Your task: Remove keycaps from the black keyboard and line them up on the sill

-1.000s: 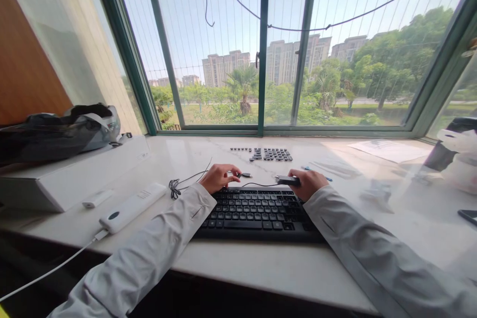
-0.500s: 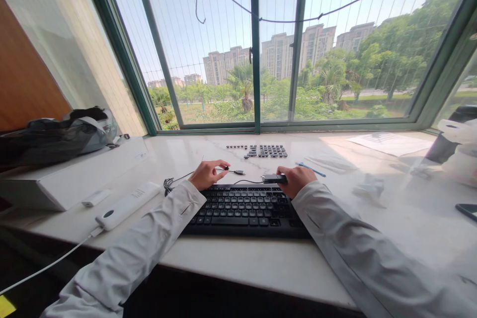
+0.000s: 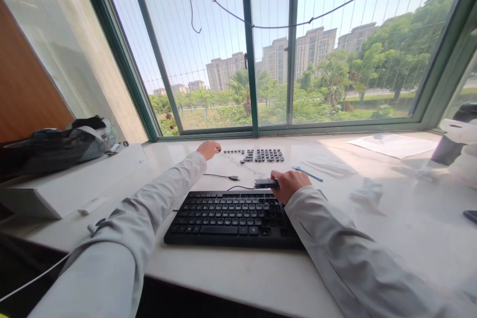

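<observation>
My left hand (image 3: 209, 149) is reached out to the left end of the laid-out rows of black keycaps (image 3: 270, 155), with its fingertips pinched on a small dark keycap (image 3: 219, 150) at the end of the row. My right hand (image 3: 289, 185) is closed around a black tool with a pale metal tip (image 3: 266, 184), just above the back right of the black keyboard (image 3: 223, 228). Several keys are off the keyboard's right side, where bare sockets show. Behind the keyboard lies a cable with a USB plug (image 3: 234, 178).
A blue stick-like tool (image 3: 308, 174) lies right of the keycaps, near clear plastic bags (image 3: 367, 192). Paper sheets (image 3: 393, 145) lie by the window. At left stand a white box (image 3: 74, 184) with a dark bag (image 3: 55, 141) on it and a small white object (image 3: 92, 205).
My left hand has moved forward from above the keyboard's back edge to the keycap rows, carrying the keycap. My right hand keeps hold of the black tool in about the same place.
</observation>
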The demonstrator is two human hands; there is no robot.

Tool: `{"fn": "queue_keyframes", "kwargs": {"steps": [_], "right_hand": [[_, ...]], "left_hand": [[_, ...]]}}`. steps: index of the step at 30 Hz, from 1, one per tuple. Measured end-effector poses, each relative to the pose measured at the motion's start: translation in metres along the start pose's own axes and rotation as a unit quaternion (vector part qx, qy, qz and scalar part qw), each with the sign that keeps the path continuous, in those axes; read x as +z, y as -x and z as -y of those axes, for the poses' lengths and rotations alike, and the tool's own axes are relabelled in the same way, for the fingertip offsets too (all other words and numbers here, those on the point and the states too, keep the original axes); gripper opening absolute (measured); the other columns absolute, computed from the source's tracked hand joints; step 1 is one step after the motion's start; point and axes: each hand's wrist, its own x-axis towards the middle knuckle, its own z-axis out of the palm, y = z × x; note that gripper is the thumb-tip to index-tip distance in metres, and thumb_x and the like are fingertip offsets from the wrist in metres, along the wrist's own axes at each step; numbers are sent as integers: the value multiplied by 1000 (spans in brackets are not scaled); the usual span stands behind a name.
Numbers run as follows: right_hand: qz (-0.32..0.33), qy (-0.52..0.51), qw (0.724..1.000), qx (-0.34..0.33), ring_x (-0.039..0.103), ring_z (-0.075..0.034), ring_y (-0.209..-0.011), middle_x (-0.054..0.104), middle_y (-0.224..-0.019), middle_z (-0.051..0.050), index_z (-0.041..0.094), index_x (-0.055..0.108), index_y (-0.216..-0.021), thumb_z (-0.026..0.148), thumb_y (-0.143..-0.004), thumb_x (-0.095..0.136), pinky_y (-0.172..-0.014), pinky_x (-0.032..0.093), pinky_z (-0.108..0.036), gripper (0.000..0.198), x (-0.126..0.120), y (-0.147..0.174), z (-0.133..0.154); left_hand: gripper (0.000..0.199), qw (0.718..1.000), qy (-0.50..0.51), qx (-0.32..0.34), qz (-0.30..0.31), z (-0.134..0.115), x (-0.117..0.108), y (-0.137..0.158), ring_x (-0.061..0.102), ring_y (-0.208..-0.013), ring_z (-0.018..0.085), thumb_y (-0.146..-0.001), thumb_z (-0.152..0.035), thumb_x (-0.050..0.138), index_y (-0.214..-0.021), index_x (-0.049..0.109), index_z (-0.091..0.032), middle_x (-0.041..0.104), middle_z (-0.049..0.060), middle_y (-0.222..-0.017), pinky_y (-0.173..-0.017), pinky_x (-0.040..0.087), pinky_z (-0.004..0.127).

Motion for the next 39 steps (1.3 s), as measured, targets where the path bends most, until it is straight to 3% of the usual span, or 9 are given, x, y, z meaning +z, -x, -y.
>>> {"fn": "queue_keyframes", "kwargs": {"steps": [5,12,26,39], "right_hand": [[11,-2,1000,-1,65,-24,-76,70,-83,-10,25,64,-98,35,-83,47,-65,37,-31,24,3,-2,-3],[13,-12,1000,-12,65,-25,-74,70,-82,-10,24,64,-96,37,-84,44,-63,37,-32,26,8,-3,0],[20,-18,1000,-17,65,-25,-74,69,-80,-11,23,63,-95,37,-85,41,-64,38,-33,28,8,-2,8],[9,-13,1000,-20,66,-26,-73,69,-79,-10,23,63,-93,37,-85,40,-62,38,-33,28,9,-2,7]], "left_hand": [[20,998,-42,-43,10,11,21,-48,64,-93,20,-78,-22,63,-95,73,-25,72,3,-103,-80,44,25],[19,994,-71,-77,17,22,43,-79,63,-96,23,-75,-25,67,-92,74,-24,71,9,-104,-82,43,29],[20,995,-72,-68,9,44,72,-94,62,-95,21,-77,-30,63,-95,73,-28,71,7,-107,-81,42,27],[21,995,-79,-63,3,40,73,-96,62,-99,23,-76,-25,66,-96,72,-27,70,6,-108,-81,43,28]]}}
